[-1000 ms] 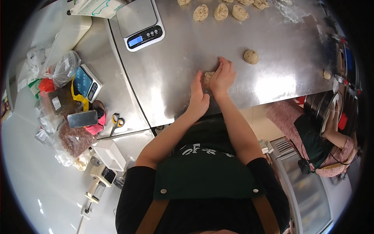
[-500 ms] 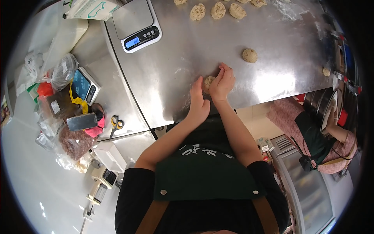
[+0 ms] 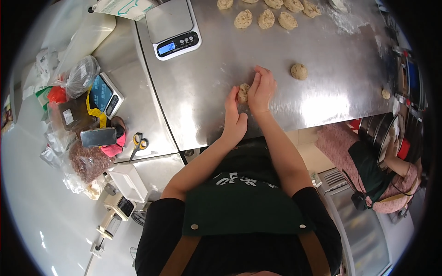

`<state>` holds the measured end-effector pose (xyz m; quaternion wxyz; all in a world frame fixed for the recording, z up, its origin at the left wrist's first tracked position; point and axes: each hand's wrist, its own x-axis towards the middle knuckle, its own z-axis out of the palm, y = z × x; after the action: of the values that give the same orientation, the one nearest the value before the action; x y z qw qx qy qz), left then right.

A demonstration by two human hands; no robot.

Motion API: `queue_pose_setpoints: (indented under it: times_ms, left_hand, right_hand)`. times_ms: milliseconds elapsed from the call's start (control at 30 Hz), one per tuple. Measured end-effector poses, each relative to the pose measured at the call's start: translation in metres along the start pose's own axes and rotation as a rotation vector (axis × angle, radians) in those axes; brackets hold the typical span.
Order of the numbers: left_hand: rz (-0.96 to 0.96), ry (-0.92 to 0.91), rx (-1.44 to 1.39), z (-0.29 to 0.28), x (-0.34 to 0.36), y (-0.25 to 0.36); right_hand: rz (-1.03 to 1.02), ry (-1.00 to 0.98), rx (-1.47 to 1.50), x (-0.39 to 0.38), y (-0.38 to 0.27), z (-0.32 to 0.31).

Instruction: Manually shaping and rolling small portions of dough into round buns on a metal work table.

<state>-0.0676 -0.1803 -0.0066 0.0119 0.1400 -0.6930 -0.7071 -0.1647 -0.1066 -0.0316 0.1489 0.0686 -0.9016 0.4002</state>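
Observation:
A lumpy piece of dough (image 3: 243, 94) lies on the steel worktop between my two cupped hands. My left hand (image 3: 234, 117) presses along its left side, fingers together and pointing away from me. Around its right side curves my right hand (image 3: 262, 92), its fingertips bent over the far end. Part of the dough is hidden by the fingers. Right of my hands and farther off sits a smooth round dough ball (image 3: 299, 71). Rougher dough pieces (image 3: 266, 19) lie in loose rows at the far edge of the view.
A white digital scale (image 3: 178, 32) stands far left on the steel worktop (image 3: 207, 69). Scissors (image 3: 138, 146), a phone (image 3: 98, 137), a second scale (image 3: 106, 96) and plastic bags crowd the left side. A small dough bit (image 3: 386, 94) lies at right, near a co-worker's arm (image 3: 399, 166).
My hands and the dough between them have shifted slightly away from me and left on the worktop. More of the dough shows between my fingers. The whole view has moved a little.

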Motion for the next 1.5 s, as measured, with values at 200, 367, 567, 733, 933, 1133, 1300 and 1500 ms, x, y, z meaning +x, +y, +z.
queue_pose_setpoints:
  times_ms: [200,367,567,733,933,1133,1300,1500]
  left_hand:
    - [-0.083,0.038,-0.182,0.006,-0.007,0.002]
    - [-0.080,0.034,-0.136,0.002,-0.011,-0.003]
    - [-0.145,0.023,-0.073,-0.011,0.015,-0.020]
    - [-0.187,-0.033,-0.015,-0.004,0.004,-0.005]
    - [-0.169,-0.010,-0.220,0.006,-0.017,0.012]
    - [-0.156,-0.091,-0.143,-0.013,0.020,-0.013]
    - [-0.123,-0.126,0.012,-0.007,0.002,-0.002]
    - [-0.066,-0.072,0.071,0.002,-0.018,0.006]
  right_hand:
    - [0.003,-0.018,0.057,-0.009,-0.020,0.002]
    - [0.054,-0.007,-0.046,-0.008,0.002,0.012]
    - [-0.009,-0.024,-0.115,-0.004,0.006,0.014]
    - [0.135,-0.034,0.002,-0.005,-0.022,0.000]
    - [0.008,0.000,-0.111,-0.019,0.000,0.004]
    - [-0.046,-0.027,-0.119,-0.011,0.012,0.008]
    - [0.204,-0.093,0.064,-0.016,-0.006,-0.012]
    - [0.091,-0.029,-0.084,-0.026,0.010,-0.006]
